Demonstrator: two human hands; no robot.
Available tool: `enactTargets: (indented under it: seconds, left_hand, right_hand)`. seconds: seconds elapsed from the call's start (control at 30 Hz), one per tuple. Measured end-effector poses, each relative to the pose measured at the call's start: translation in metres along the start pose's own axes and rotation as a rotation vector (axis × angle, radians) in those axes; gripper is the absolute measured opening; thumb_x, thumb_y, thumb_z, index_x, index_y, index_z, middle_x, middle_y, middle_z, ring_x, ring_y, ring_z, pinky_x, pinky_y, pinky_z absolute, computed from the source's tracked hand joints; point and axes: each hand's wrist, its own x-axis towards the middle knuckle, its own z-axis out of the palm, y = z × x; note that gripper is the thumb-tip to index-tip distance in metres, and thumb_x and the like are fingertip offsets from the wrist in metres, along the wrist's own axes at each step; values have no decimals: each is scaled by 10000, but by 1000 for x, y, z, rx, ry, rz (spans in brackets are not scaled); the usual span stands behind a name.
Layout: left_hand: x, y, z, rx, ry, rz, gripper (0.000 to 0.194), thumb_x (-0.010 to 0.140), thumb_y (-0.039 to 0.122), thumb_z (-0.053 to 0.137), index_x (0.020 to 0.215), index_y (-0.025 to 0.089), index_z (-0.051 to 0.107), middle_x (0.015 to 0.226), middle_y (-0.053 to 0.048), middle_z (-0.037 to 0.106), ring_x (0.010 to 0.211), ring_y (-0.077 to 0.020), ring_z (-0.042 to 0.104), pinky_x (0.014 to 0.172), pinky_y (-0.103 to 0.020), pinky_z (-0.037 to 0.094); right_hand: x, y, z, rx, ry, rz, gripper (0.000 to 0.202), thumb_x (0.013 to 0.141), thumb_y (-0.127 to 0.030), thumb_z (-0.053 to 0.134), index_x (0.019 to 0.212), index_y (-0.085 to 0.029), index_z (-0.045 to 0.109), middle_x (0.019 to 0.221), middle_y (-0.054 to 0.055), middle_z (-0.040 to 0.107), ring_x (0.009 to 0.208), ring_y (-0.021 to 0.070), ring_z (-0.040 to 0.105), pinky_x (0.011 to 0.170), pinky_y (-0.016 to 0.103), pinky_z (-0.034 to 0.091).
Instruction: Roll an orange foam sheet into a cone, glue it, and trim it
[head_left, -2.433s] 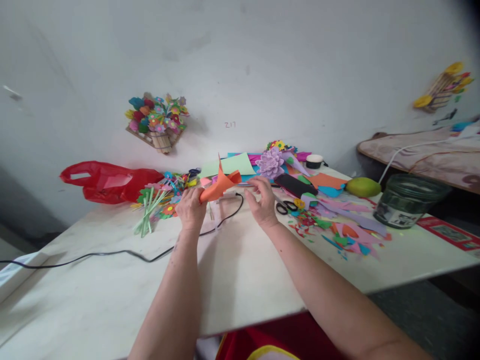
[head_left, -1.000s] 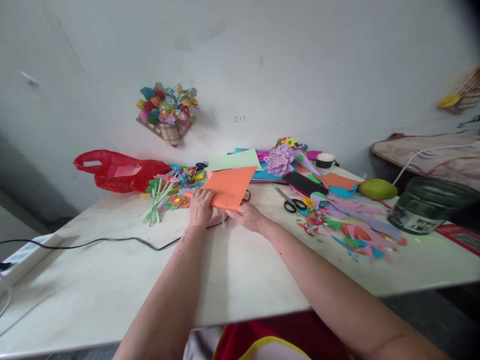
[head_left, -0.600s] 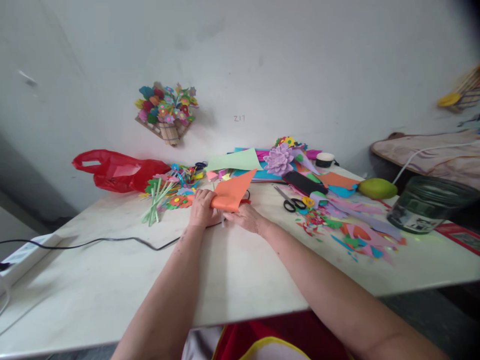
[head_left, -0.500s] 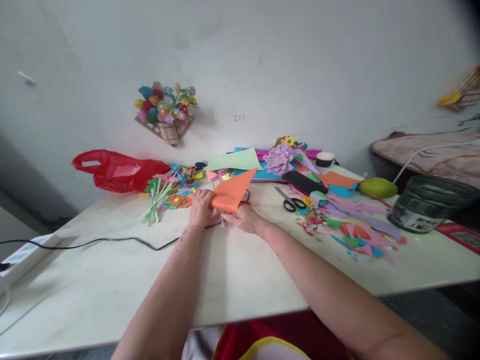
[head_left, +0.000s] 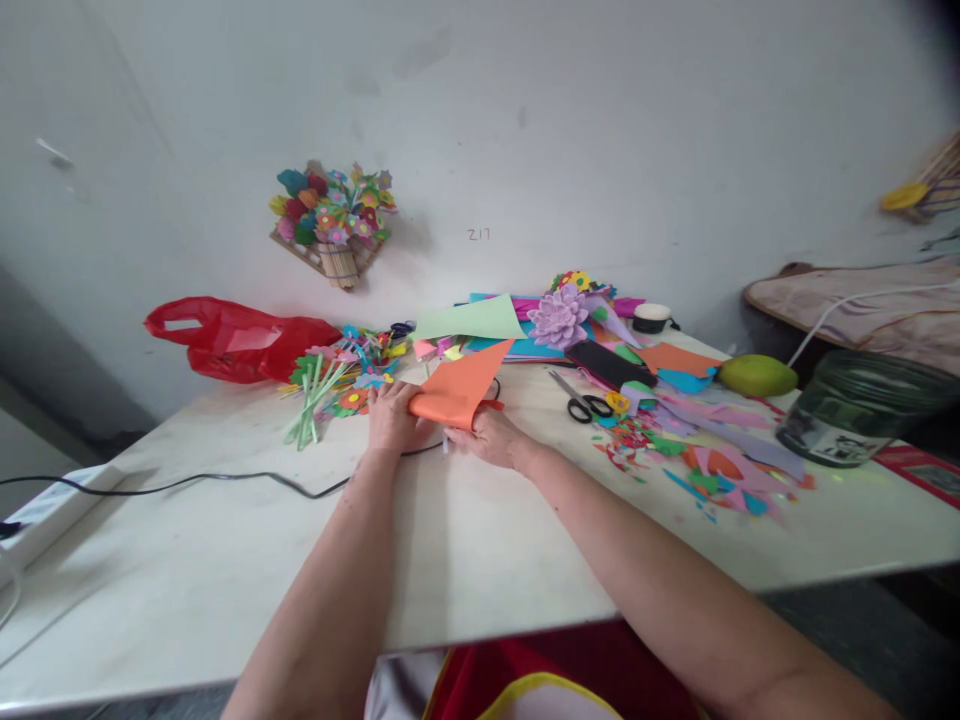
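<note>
An orange craft sheet [head_left: 459, 388] is bent over into a curl along its near edge, with one pointed corner rising to the right. My left hand [head_left: 391, 416] is closed on the curl's left end. From below, my right hand [head_left: 491, 438] grips the sheet's right side, its fingers partly hidden under the orange material. A small whitish piece [head_left: 446, 441] pokes out beneath the right fingertips; I cannot make out what it is. Just left of my left hand lie an orange foam flower [head_left: 352, 401] and pale green stems [head_left: 309, 408].
Scissors [head_left: 585, 400] lie right of my hands, beside colourful scraps [head_left: 720, 475]. Farther right stand a green fruit [head_left: 757, 376] and a glass jar [head_left: 847, 410]. A red plastic bag [head_left: 240, 342] sits back left. A black cord [head_left: 255, 477] crosses the white table [head_left: 187, 590].
My left hand has shifted a little to the left along the curled edge of the orange sheet. My right hand keeps its grip in nearly the same place.
</note>
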Motion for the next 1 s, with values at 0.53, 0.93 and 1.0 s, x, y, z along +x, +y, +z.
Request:
enactTargets:
  seconds: [0.53,0.93,1.0]
  left_hand:
    - [18,14,0,-1654,477,-665,253,692,247,657,933,208,590,1002,-32,647,1042,-163,554,886,-295,459]
    - [19,37,12,-1819,341,-830,113,753,184,597,864,203,593,1005,-17,657,1097,-170,527,927,-308,454]
    - [19,41,12,-1813,343,-839,107,754,186,595,860,201,590,994,-18,660,1085,-170,536,924,-312,456]
  right_hand:
    - [1,9,-7,-84,547,-114,350,856,-314,392,1149,-160,505,1163,118,547,1131,206,454,974,384,349]
    - [4,9,18,-156,272,57,208,782,-168,473,878,-210,652,894,33,677,848,163,600,769,266,447]
    - [4,6,19,-182,258,99,214,783,-184,481,887,-223,664,911,26,683,853,168,607,770,273,446]
